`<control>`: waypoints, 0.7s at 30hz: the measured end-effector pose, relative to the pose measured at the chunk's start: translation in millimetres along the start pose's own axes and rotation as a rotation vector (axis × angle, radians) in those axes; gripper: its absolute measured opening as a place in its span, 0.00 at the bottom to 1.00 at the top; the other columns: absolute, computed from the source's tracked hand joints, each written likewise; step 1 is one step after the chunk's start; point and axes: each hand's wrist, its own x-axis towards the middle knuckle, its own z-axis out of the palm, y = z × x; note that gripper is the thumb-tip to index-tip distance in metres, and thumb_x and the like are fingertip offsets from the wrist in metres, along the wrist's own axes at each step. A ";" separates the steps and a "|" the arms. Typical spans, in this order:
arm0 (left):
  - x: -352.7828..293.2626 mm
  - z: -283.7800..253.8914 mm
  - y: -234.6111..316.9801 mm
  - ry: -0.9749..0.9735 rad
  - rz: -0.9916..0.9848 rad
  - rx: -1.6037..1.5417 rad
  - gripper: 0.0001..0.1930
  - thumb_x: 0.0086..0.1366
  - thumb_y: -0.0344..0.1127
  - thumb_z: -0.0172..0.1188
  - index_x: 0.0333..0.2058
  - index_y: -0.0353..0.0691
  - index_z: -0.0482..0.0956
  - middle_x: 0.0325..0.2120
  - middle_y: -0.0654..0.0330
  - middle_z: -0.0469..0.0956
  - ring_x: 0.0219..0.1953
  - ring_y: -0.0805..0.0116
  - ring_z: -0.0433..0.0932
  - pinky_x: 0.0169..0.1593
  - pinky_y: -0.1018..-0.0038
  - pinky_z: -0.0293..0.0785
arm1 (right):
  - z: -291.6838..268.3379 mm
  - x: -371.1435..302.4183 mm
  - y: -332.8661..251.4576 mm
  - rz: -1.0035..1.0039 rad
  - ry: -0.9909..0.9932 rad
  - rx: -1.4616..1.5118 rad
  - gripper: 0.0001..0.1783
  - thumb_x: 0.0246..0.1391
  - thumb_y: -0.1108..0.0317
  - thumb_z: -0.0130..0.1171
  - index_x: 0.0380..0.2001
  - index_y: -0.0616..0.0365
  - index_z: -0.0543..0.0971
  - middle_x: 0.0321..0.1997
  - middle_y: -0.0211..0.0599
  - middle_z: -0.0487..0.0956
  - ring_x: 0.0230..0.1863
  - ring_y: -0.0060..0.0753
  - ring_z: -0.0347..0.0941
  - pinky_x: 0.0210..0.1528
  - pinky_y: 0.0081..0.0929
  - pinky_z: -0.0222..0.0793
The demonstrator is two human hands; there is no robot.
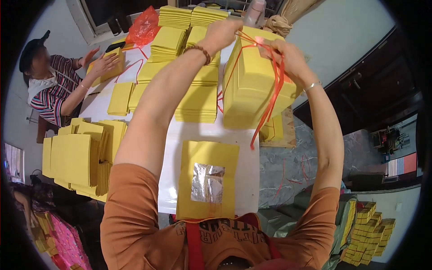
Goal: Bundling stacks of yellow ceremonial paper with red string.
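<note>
A tall bundle of yellow paper (247,94) stands at the far right of the table, with red plastic string (275,90) around it. My left hand (222,35) is above the bundle's far left corner, fingers closed on the string. At its upper right side, my right hand (288,56) also grips the string, and loose ends hang down the front. A yellow sheet with a silver foil square (208,182) lies near me between my arms. Several stacks of folded yellow paper (196,102) fill the table's middle and far side.
At the left, a person in a striped top (56,85) has both hands at another yellow bundle (108,67). More yellow stacks (74,155) stand at the left. A red plastic bag (144,28) and a clear bottle (255,12) are at the back. Yellow bundles (366,234) are piled at lower right.
</note>
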 end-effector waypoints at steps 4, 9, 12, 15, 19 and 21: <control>2.0 13.6 -23.2 0.002 -0.280 -0.402 0.11 0.57 0.34 0.54 0.40 0.42 0.75 0.28 0.59 0.78 0.30 0.67 0.77 0.32 0.73 0.71 | -2.3 -5.6 -9.7 0.167 -0.009 0.398 0.10 0.52 0.62 0.51 0.27 0.58 0.72 0.26 0.34 0.75 0.30 0.35 0.71 0.31 0.28 0.63; -21.6 -27.4 -22.1 0.225 -0.491 -1.360 0.30 0.57 0.34 0.56 0.56 0.38 0.53 0.36 0.54 0.72 0.25 0.69 0.75 0.26 0.76 0.70 | -32.4 -60.2 43.7 0.508 0.354 0.908 0.26 0.57 0.53 0.48 0.58 0.46 0.60 0.55 0.33 0.67 0.49 0.27 0.66 0.49 0.28 0.62; -76.4 -25.0 -47.1 0.283 -0.626 -1.563 0.28 0.61 0.41 0.54 0.56 0.40 0.53 0.35 0.55 0.73 0.26 0.69 0.73 0.29 0.79 0.70 | -11.0 -135.2 78.0 0.383 0.446 1.508 0.35 0.56 0.47 0.47 0.63 0.40 0.49 0.64 0.38 0.54 0.60 0.34 0.57 0.55 0.39 0.58; -170.2 -3.3 -85.7 0.204 -0.895 -1.800 0.17 0.63 0.44 0.50 0.45 0.42 0.65 0.29 0.61 0.74 0.27 0.74 0.72 0.31 0.77 0.70 | 53.0 -213.1 79.8 0.626 0.538 1.894 0.25 0.57 0.46 0.43 0.56 0.39 0.62 0.60 0.35 0.63 0.58 0.34 0.60 0.55 0.42 0.58; -290.9 22.5 -47.1 0.003 -1.157 -1.546 0.12 0.64 0.46 0.48 0.37 0.46 0.71 0.24 0.68 0.73 0.26 0.79 0.68 0.30 0.80 0.64 | 147.3 -311.1 3.6 0.834 0.199 2.102 0.29 0.60 0.50 0.41 0.58 0.58 0.59 0.60 0.38 0.63 0.60 0.38 0.59 0.60 0.39 0.55; -339.7 15.9 -7.7 -0.139 -1.274 -1.442 0.17 0.64 0.44 0.47 0.49 0.44 0.67 0.39 0.63 0.75 0.46 0.68 0.71 0.49 0.71 0.66 | 168.2 -323.5 -56.5 1.146 -0.054 1.916 0.32 0.60 0.48 0.39 0.60 0.58 0.56 0.63 0.39 0.58 0.62 0.39 0.55 0.61 0.39 0.52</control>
